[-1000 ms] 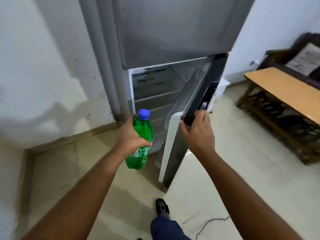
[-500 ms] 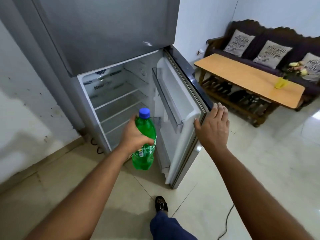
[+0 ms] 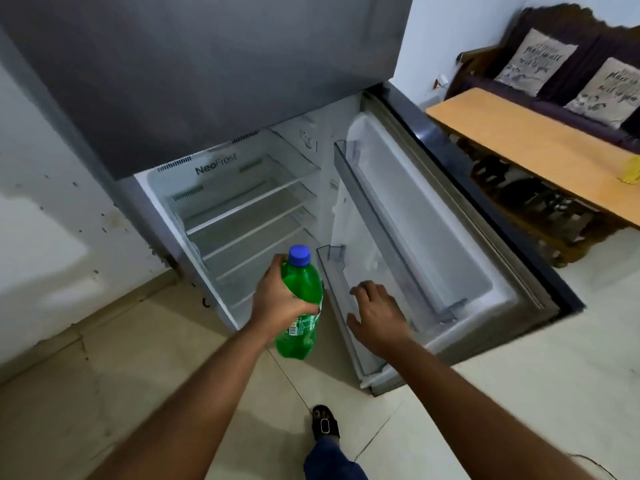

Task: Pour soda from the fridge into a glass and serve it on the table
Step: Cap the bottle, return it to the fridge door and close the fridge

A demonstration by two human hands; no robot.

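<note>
My left hand grips a green soda bottle with a blue cap, held upright in front of the open fridge. The lower fridge door is swung wide open to the right. Over the door's lower clear shelf hovers my right hand, fingers spread, holding nothing. The fridge shelves look bare. A wooden table stands at the right. No glass is in view.
A dark sofa with printed cushions sits behind the table. A yellow object rests on the table's right end. My sandalled foot is on the tiled floor, and a cable lies at the bottom right. A stained wall runs along the left.
The fridge door has swung wide open. My right hand left the door's edge and moved in over the inner door shelf. The bottle stays in my left hand.
</note>
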